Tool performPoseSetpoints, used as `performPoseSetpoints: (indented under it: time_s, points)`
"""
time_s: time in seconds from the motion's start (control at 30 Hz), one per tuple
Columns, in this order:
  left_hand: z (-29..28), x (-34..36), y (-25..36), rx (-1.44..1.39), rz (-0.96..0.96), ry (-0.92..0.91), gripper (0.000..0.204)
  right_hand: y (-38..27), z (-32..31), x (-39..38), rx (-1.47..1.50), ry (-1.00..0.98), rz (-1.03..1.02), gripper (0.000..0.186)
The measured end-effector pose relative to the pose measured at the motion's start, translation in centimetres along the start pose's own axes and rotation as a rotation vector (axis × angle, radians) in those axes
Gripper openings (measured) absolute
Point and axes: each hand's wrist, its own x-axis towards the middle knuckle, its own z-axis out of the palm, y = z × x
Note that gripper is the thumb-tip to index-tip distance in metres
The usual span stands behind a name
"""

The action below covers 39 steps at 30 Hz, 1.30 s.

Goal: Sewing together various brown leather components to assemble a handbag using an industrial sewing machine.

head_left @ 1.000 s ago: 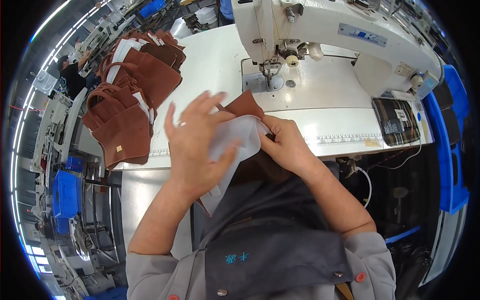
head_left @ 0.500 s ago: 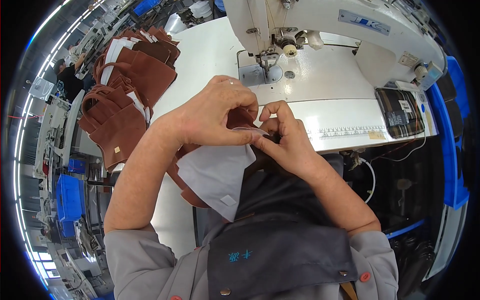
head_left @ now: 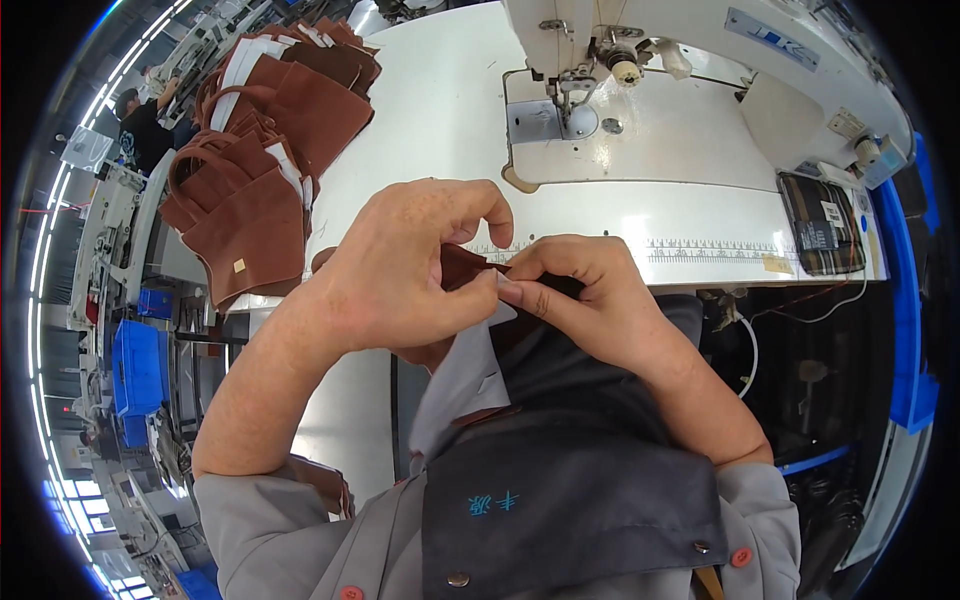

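In front of me, over my lap at the table's edge, a brown leather bag piece (head_left: 462, 266) with a pale grey lining (head_left: 465, 372) is between my two hands. My left hand (head_left: 400, 260) has its thumb against the piece. Its index finger is bent and raised off the leather, and its other fingers are hidden behind. My right hand (head_left: 590, 290) pinches the piece's upper edge between thumb and index finger, close to the left thumb tip. A small whitish bit shows at that pinch. Much of the piece lies behind the hands.
A white sewing machine (head_left: 770, 110) stands beyond my hands on the white table (head_left: 440, 110). Stacked brown leather bags (head_left: 250, 235) lie at the left. A plaid pouch (head_left: 822, 225) sits at the right, near blue bins (head_left: 908, 350). Another person (head_left: 147, 128) works far left.
The view has shifted, and the table and machine appear higher and further right. The pale lining, spread wide before, now shows narrower and turned. My left index finger has lifted away from the piece.
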Motion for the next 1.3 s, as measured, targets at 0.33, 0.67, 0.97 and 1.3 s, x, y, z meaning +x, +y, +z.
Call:
performPoseSetpoints:
  time_s: [0.33, 0.67, 0.97, 1.3]
  points:
    - [0.4, -2.7, -0.1, 0.014, 0.303, 0.224, 0.025, -0.6, 1.5, -0.1, 0.735, -0.122, 0.376, 0.011]
    - [0.0, -4.1, -0.2, -0.063, -0.06, -0.068, 0.011, 0.1, 4.0, -1.5, 0.716, -0.054, 0.396, 0.016]
    - [0.5, -4.4, -0.9, -0.178, -0.029, 0.032, 0.012, 0.4, 4.3, -2.0, 0.596, -0.026, 0.298, 0.018]
    - [0.3, -4.4, -1.9, 0.044, 0.126, 0.092, 0.005, 0.3, 4.4, -1.4, 0.495, 0.027, 0.264, 0.017]
